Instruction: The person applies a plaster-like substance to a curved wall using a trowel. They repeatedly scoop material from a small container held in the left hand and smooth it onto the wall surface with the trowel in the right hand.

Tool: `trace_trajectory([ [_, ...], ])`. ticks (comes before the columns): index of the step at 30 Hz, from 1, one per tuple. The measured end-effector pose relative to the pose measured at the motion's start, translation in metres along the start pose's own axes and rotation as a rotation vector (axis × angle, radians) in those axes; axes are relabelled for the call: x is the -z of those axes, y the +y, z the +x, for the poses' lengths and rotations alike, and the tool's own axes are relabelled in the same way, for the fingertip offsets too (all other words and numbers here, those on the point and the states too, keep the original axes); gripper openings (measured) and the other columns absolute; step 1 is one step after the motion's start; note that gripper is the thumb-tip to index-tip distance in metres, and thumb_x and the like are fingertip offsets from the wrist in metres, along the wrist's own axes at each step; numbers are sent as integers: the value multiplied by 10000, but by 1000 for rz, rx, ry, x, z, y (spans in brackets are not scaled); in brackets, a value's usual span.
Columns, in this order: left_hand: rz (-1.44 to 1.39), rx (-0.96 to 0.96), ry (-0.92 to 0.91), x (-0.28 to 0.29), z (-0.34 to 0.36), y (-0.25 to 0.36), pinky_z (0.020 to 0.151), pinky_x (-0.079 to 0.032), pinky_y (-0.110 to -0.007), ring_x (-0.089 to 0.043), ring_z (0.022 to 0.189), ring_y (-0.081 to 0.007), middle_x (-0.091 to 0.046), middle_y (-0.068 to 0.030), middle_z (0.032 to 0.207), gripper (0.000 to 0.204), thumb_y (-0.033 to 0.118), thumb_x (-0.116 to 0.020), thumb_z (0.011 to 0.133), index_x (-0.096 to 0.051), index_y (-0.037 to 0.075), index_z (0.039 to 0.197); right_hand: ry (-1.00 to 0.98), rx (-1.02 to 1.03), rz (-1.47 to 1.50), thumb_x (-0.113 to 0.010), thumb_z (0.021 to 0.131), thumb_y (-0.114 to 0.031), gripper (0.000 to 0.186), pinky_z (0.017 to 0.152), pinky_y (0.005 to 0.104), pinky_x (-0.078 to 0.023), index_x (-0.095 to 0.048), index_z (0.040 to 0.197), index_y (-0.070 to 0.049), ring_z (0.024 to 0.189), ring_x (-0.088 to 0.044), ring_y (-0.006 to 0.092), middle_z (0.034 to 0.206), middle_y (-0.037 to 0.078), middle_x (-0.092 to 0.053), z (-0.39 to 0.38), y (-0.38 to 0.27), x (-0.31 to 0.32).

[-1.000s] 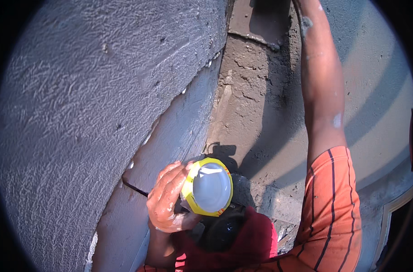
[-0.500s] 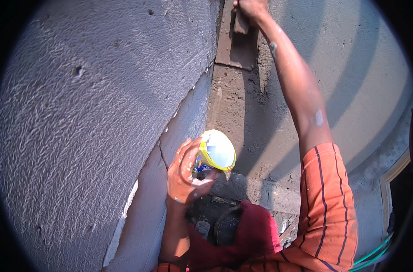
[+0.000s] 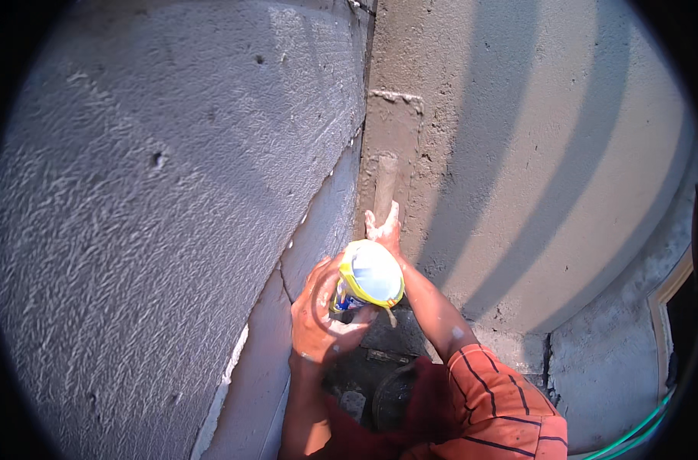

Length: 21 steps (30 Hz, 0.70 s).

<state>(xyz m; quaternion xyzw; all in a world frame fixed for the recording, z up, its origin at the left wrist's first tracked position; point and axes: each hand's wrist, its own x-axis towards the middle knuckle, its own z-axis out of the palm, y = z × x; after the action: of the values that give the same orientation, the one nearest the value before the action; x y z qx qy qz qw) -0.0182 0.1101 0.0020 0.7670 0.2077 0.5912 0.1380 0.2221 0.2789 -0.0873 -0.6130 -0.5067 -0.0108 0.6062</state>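
In my left hand is a small plastic tub with a yellow rim, blue marks on its side and a pale inside; my fingers and thumb wrap round it. Beyond the tub, my right hand grips the near end of the handle of a plastering float. The float's long flat blade lies against the wet plaster, close to the corner with the left wall. Wet mortar lines the blade's far and right edges. The tub partly hides my right hand and wrist. Pale smears mark both hands.
A rough grey textured wall fills the left, with a ragged, cracked lower edge. Striped shadows cross the plaster on the right. Below are a grey ledge and a dark round container. A wooden frame and green hose are at right.
My right hand has drawn the float down along the corner, from the top of the view to just beyond the tub. The tub, still in my left hand, appears slightly lower and further right.
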Motion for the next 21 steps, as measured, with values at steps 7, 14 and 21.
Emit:
trace_trajectory([
  [7, -6, -44, 57, 0, 2, -6, 1018, -475, -458, -627, 1112, -389, -647, -174, 1216, 707, 230, -837, 699, -554, 6, 1307, 81, 204, 241, -696, 911, -275, 493, 528, 379, -504, -445, 1152, 74, 578, -617, 227, 739, 134, -617, 162, -187, 67],
  [14, -1, 24, 34, -2, -2, 5, 1031, -483, -467, -637, 1110, -368, -648, -161, 1226, 689, 172, -845, 605, -595, 36, 1233, 98, 560, 273, -686, 925, -275, 413, 437, 349, -493, -484, 1004, 77, 470, -607, 178, 648, 70, -607, 330, -376, 174],
  [21, 9, 16, 54, 7, -6, 8, 1020, -478, -441, -645, 1097, -367, -650, -182, 1201, 679, 156, -831, 648, -586, 17, 1266, 127, 382, 244, -660, 944, -262, 409, 421, 351, -487, -448, 1070, 64, 462, -608, 186, 644, 86, -598, 215, -264, 81],
])
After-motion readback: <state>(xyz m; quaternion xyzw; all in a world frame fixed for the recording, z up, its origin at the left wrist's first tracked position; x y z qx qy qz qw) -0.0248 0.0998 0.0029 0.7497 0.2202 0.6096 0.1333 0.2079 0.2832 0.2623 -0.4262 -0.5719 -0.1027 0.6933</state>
